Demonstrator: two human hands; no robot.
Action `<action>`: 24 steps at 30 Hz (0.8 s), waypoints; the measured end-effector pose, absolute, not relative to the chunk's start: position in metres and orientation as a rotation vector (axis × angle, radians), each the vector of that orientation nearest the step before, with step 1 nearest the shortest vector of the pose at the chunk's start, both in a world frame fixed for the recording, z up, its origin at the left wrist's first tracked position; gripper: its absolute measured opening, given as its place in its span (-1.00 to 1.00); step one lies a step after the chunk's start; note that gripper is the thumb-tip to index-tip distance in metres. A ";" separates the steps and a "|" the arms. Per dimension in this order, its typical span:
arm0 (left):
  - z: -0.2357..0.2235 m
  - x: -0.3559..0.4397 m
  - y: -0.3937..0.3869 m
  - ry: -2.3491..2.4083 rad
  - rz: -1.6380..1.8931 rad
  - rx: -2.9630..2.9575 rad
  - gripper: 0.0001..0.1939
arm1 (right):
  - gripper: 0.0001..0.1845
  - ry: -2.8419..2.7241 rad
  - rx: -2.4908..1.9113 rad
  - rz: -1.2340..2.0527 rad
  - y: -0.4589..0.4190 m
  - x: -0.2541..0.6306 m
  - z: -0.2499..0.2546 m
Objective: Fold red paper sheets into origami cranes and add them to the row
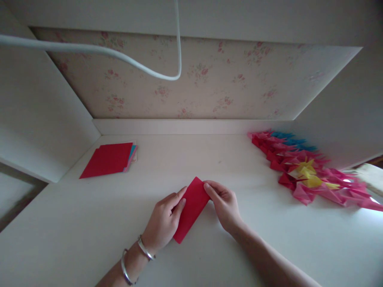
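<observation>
A red sheet of paper [192, 207], folded into a long rectangle, lies slanted on the white desk [89, 223] in front of me. My left hand [164, 223] rests on its left long edge, fingers pressed down on the paper. My right hand [224, 203] presses its fingertips on the upper right edge of the same sheet. Two metal bangles [134, 259] circle my left wrist.
A stack of coloured paper squares [109, 159], red on top, lies at the back left. A row of folded paper pieces [308, 171] in red, pink, blue and yellow runs along the right. Side panels wall the desk. A white cable [119, 56] hangs overhead.
</observation>
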State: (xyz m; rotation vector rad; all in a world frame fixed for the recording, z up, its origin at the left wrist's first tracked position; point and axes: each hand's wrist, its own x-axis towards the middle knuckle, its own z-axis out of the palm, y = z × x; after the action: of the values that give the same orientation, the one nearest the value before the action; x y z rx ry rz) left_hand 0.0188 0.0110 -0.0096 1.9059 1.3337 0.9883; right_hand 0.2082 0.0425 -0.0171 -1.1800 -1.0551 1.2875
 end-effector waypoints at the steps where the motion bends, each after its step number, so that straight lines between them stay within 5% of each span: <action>1: -0.009 0.019 0.011 1.337 0.987 1.914 -0.60 | -0.72 -1.043 -1.175 1.297 0.042 0.208 -0.018; 11: -0.003 0.016 0.009 1.389 1.078 1.877 -0.60 | -0.61 -0.882 -0.930 1.690 0.044 0.208 -0.014; 19: -0.001 0.020 0.008 1.371 1.088 1.899 -0.60 | -0.57 -1.015 -1.069 1.424 0.041 0.207 -0.012; 24: -0.001 0.018 0.008 1.412 1.144 1.924 -0.61 | -0.58 -0.981 -0.984 1.579 0.037 0.202 -0.007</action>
State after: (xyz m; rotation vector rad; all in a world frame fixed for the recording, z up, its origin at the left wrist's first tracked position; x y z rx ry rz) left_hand 0.0185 0.0078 -0.0015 1.9238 1.4118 1.1436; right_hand 0.2020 0.0367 -0.0072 -0.9845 -0.9806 1.5789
